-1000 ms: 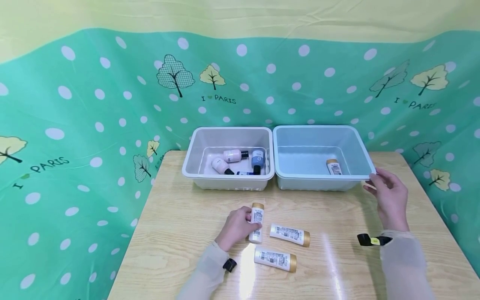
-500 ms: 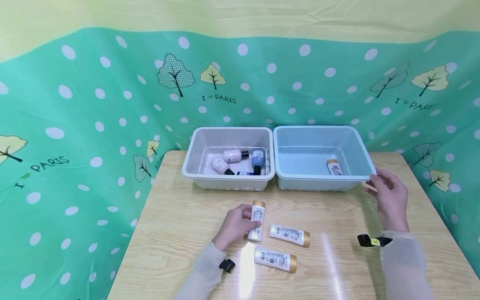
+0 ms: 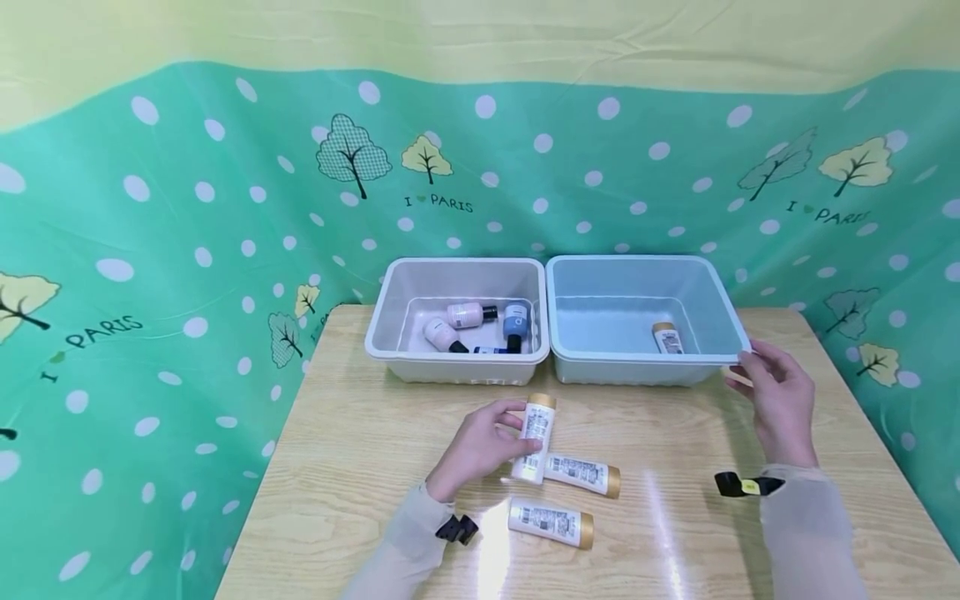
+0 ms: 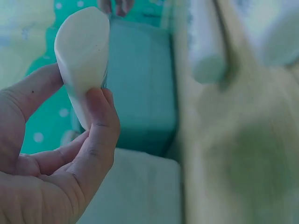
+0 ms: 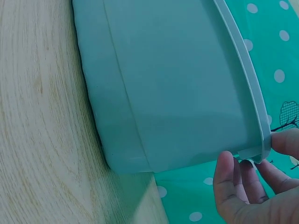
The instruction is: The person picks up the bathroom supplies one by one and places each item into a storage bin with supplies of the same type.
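My left hand (image 3: 483,442) pinches a white bottle with a gold cap (image 3: 536,437) between thumb and fingers. In the left wrist view the bottle's pale base (image 4: 84,42) points at the camera, raised off the wooden table. Two like bottles lie on the table: one (image 3: 581,475) just right of the held bottle, another (image 3: 550,522) nearer the front. At the right, my right hand (image 3: 780,396) grips the front right corner of the light blue bin (image 3: 637,369). In the right wrist view its thumb and fingers (image 5: 224,177) sit around the bin's rim.
Beside the blue bin stands a grey bin (image 3: 457,367) holding several small bottles with black caps, pink (image 3: 467,314) and blue (image 3: 515,319) among them. Inside the blue bin lies one gold-capped bottle (image 3: 667,337). A green dotted cloth (image 3: 525,167) hangs behind the table (image 3: 337,467).
My left hand has lifted the gold-capped bottle and carried it a little right and toward the bins. My right hand has stayed on the blue bin's corner.
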The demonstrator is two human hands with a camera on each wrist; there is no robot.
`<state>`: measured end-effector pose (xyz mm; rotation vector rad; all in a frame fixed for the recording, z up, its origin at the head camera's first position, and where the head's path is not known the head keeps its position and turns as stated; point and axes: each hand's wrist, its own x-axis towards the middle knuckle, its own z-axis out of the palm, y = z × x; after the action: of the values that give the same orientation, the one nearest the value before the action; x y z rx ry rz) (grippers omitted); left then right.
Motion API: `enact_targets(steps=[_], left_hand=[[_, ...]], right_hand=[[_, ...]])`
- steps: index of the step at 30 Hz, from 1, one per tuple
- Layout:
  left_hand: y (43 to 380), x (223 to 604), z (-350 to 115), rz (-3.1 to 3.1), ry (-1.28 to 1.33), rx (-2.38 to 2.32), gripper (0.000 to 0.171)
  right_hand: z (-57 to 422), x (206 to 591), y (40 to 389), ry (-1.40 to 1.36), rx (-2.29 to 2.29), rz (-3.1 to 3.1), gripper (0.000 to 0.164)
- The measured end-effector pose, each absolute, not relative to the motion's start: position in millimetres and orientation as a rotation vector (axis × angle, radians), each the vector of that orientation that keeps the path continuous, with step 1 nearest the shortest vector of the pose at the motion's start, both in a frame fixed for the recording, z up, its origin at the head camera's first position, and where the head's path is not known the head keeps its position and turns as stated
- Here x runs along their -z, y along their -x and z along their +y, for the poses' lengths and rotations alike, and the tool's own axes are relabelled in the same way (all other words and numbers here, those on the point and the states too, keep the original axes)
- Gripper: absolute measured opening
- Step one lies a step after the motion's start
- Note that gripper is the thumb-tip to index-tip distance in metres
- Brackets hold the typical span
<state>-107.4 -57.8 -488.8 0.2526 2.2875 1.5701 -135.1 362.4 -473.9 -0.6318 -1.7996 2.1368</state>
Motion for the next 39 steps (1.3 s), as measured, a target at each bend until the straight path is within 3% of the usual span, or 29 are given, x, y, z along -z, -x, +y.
enact_targets(steps=[10,22,39], left_hand=[[126,444,-40,2.247,-0.386,-1.604,0.068],[187,410,-16,2.345,-0.464,-1.596,0.062],[271,381,32,2.276,-0.377,-1.659,0.057]], right_hand=[[363,474,135,0.634,-2.133,-1.803,0.048],[362,473,133,0.623,-2.109,-1.844,0.051],[362,472,133,0.621,-2.092,-1.852,0.049]])
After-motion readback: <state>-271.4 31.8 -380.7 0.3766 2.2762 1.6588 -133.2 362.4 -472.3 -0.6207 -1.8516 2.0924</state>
